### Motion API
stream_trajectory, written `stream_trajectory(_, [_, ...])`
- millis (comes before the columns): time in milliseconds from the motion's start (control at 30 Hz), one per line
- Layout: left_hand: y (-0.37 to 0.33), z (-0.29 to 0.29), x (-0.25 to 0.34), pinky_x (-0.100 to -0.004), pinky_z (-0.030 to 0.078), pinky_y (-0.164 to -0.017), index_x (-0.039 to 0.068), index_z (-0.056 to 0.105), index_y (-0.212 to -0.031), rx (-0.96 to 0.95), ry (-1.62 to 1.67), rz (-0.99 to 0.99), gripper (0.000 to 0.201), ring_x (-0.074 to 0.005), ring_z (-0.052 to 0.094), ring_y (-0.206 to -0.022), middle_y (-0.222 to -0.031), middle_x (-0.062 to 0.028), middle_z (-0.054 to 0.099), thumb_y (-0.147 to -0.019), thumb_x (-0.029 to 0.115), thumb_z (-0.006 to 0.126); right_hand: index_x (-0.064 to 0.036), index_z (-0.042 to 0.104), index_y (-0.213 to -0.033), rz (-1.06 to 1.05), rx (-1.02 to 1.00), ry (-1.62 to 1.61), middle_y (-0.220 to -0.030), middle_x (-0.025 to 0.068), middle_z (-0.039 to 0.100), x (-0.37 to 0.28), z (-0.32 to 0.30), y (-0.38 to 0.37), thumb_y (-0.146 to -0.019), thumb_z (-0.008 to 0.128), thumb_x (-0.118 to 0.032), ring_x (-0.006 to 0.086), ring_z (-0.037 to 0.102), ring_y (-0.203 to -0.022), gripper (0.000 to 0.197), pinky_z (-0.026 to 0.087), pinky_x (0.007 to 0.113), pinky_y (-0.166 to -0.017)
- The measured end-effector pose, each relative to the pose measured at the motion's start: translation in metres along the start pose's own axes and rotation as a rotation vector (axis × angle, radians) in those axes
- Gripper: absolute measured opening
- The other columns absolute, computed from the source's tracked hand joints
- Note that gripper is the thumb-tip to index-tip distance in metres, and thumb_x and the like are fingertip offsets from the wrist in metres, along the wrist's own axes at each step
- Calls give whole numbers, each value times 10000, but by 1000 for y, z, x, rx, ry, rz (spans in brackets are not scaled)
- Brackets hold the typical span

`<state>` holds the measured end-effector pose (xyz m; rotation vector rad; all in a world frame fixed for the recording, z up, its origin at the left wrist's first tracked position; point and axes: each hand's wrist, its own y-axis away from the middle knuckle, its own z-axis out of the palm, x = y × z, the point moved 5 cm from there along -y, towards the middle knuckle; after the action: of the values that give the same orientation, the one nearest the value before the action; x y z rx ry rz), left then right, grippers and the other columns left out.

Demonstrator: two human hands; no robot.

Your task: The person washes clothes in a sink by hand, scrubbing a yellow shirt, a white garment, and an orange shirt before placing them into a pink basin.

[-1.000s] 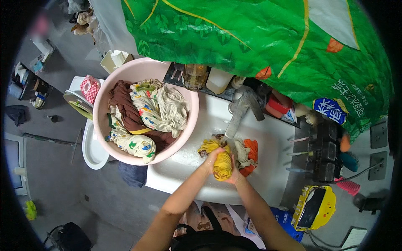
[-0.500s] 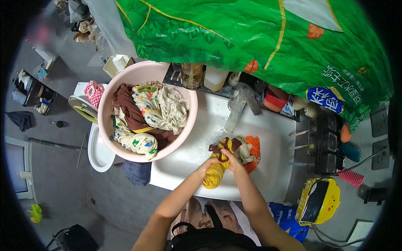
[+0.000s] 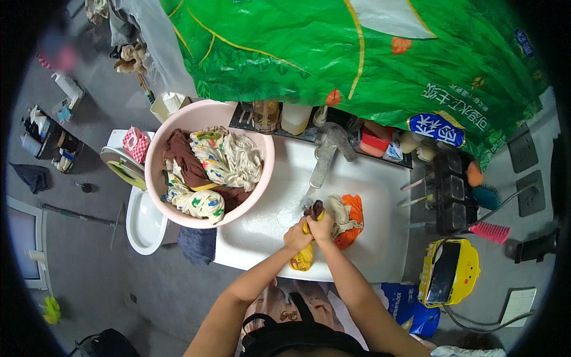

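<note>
Over the white sink (image 3: 386,238), both of my hands are closed around a wet-looking, twisted yellow and dark brown cloth (image 3: 302,260). My left hand (image 3: 297,235) grips it beside my right hand (image 3: 322,227), the two nearly touching. The dark end sticks up past my fingers toward the faucet (image 3: 323,162), and the yellow end hangs below my hands. Water runs from the spout just beyond the cloth. To the right of my right hand, a beige cloth (image 3: 339,215) and an orange cloth (image 3: 355,221) lie bunched in the sink.
A pink basin (image 3: 269,152) of brown and patterned white clothes rests over the sink's left end. Bottles (image 3: 294,118) line the back ledge. Green plastic sheeting (image 3: 285,47) hangs behind. At right are a black holder (image 3: 450,178) with toothbrushes and a yellow phone case (image 3: 467,271).
My hands have drawn together on the yellow and brown cloth, which is squeezed tighter and more upright. The view has shifted slightly.
</note>
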<state>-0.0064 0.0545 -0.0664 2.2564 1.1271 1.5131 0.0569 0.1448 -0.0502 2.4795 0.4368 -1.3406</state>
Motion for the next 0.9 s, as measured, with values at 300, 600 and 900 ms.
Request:
stream_trajectory(300, [56, -60, 16, -322, 394, -862, 85, 457, -1135, 307, 184, 572, 554, -282, 495, -1021, -1114, -130, 494, -603, 100, 610, -67, 300, -1252, 351, -534, -570, -1171, 45, 440, 17, -22, 24, -857, 486, -270, 187, 461, -1046, 481, 396, 349, -850])
stream_trajectory(600, [125, -197, 27, -326, 366, -867, -23, 373, -1164, 966, 713, 669, 514, -230, 482, -982, -1067, -160, 473, -703, 57, 585, -91, 303, -1251, 277, -570, -866, -1158, 124, 451, -40, 39, 51, -833, 433, -464, 225, 473, -1020, 575, 392, 364, -835])
stream_trajectory(900, [107, -252, 29, -492, 141, -986, 14, 211, -1294, 1059, -67, 375, 717, -468, 109, -1214, -1320, -311, 93, -714, 224, 577, -11, 369, -1197, 46, 212, 584, -1194, 178, 419, 71, -36, 51, -699, 606, -289, 321, 410, -1090, 618, 343, 425, -894])
